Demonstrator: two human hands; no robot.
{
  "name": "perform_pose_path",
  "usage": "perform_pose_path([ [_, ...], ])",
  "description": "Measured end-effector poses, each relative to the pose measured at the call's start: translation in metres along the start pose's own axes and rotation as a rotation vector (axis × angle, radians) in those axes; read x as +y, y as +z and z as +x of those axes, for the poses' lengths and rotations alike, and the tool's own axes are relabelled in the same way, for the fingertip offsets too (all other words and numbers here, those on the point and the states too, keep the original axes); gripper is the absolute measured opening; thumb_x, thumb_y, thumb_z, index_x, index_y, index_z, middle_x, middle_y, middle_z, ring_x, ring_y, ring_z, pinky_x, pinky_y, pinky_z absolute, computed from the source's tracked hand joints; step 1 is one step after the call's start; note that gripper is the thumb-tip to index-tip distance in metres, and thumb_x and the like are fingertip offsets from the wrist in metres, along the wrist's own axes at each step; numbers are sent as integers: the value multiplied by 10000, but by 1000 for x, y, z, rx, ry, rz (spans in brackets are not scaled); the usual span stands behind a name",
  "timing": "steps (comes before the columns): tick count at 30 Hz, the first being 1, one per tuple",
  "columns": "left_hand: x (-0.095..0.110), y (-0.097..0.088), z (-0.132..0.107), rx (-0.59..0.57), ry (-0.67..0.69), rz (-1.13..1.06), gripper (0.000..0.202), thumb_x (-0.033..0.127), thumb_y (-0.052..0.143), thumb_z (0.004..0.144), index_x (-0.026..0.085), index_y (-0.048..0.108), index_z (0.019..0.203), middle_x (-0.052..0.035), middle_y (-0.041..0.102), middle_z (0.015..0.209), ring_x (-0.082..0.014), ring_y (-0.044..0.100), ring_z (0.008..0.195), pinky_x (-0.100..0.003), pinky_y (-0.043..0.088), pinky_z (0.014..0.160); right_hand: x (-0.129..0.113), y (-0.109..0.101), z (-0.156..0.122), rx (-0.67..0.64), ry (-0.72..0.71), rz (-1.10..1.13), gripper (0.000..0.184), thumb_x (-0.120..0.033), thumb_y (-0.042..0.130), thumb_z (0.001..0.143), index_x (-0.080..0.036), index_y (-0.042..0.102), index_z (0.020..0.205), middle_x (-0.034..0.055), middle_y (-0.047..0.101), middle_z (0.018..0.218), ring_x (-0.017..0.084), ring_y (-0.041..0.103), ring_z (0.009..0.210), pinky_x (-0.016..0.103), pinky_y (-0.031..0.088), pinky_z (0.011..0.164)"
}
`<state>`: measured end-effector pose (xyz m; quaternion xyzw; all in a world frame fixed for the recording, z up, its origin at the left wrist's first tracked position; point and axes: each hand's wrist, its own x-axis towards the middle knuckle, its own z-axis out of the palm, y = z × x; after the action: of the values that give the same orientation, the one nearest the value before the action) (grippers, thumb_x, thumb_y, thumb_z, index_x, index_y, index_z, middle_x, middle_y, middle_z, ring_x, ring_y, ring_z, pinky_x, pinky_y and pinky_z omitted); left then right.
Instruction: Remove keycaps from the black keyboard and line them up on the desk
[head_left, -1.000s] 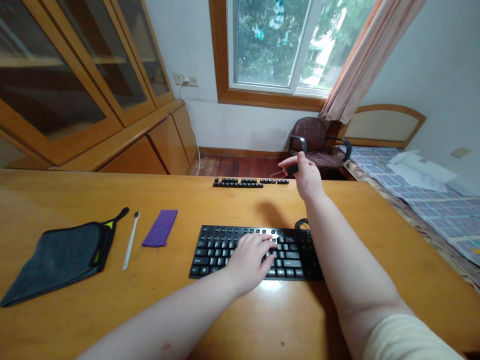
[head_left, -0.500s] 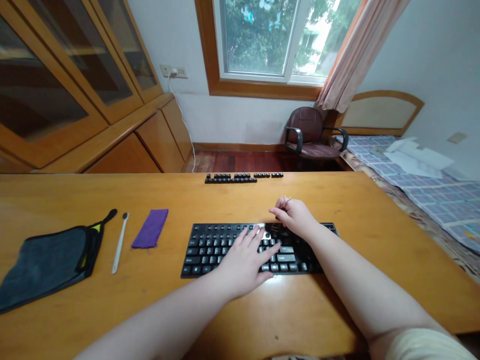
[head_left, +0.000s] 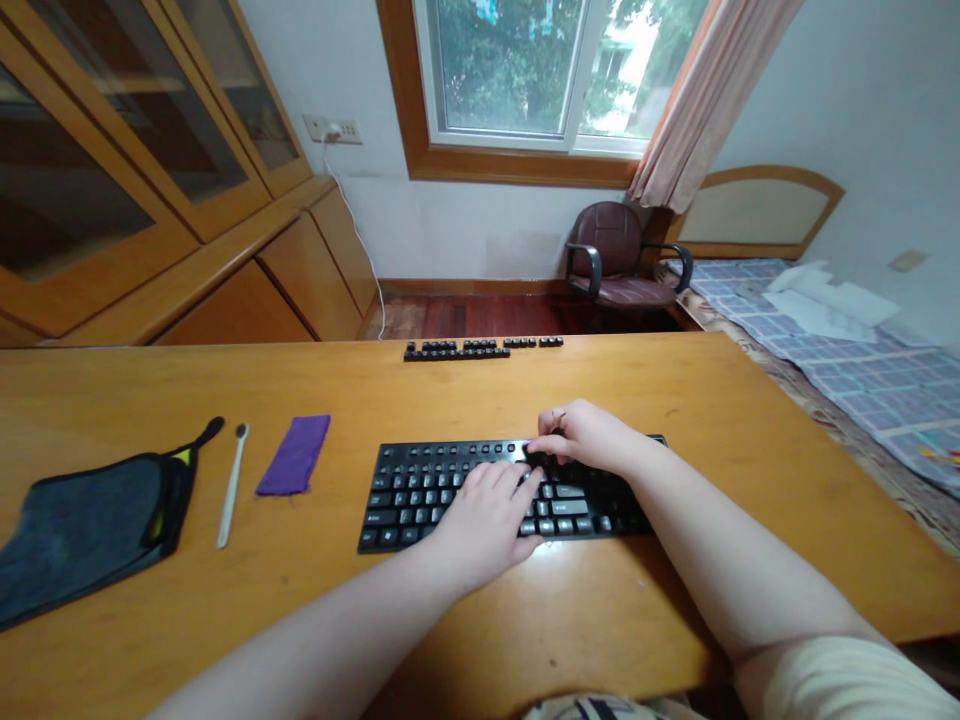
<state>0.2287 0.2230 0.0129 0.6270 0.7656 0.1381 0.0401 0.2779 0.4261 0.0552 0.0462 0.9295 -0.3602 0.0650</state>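
A black keyboard (head_left: 390, 505) lies on the wooden table in front of me. Some of its key positions at the upper right look bare, and parts of it are hidden under my hands. My left hand (head_left: 487, 510) rests on the middle of the keys, fingers stretched out and palm down. Beside its fingertips, at the keyboard's top edge, my right hand (head_left: 574, 435) is closed in a pinch. Whatever sits between those fingertips is small, dark and mostly hidden. Loose black keycaps (head_left: 457, 354) stand in two rows near the table's far edge.
Left of the keyboard lie a purple cloth (head_left: 295, 455), a white-handled toothbrush (head_left: 232, 490) and a dark grey pouch (head_left: 94, 510) with a black loop. Beyond the table (head_left: 360, 385) are a brown armchair (head_left: 615, 255), a bed (head_left: 840, 320) and wooden cabinets (head_left: 217, 310).
My right hand has come down and slightly left onto the keyboard's top edge, close to my left fingers. My left hand has drawn its fingers closer together. The whole view has shifted slightly.
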Motion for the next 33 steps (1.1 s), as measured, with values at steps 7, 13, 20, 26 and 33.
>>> perform_pose_path([
  [7,9,-7,-4,-24,-89,61,609,427,577,704,114,480,1217,-155,514,1192,-308,428,1084,-449,324,947,-7,1,-9,-39,-34,25,187,-361,651,740,-176,676,742,9,671,684,121,580,616,219,393,570],
  [13,9,-6,-6,-20,-75,60,626,477,569,716,122,464,1222,-151,498,1193,-311,416,1104,-447,292,986,-6,8,-8,-38,19,153,116,-277,657,709,-165,675,734,9,677,693,117,590,605,215,413,567],
  [20,9,-4,-8,-2,-97,42,610,519,578,721,165,488,1210,-141,479,1210,-308,414,1121,-457,273,1006,-9,8,-3,13,-58,49,126,-289,645,738,-174,677,774,20,681,739,137,604,673,228,425,624],
  [26,3,7,-7,7,49,37,801,641,505,737,306,238,1414,-111,255,1465,-345,161,1352,-516,130,1070,-23,8,-8,51,11,-288,292,-472,575,792,-201,683,803,41,675,659,160,585,589,243,366,552],
  [33,2,11,-5,-14,29,42,769,615,479,771,299,226,1425,-133,220,1492,-358,176,1356,-549,95,1072,-30,24,-2,134,45,-386,317,-448,447,870,-195,638,891,65,688,765,187,620,696,250,359,588],
])
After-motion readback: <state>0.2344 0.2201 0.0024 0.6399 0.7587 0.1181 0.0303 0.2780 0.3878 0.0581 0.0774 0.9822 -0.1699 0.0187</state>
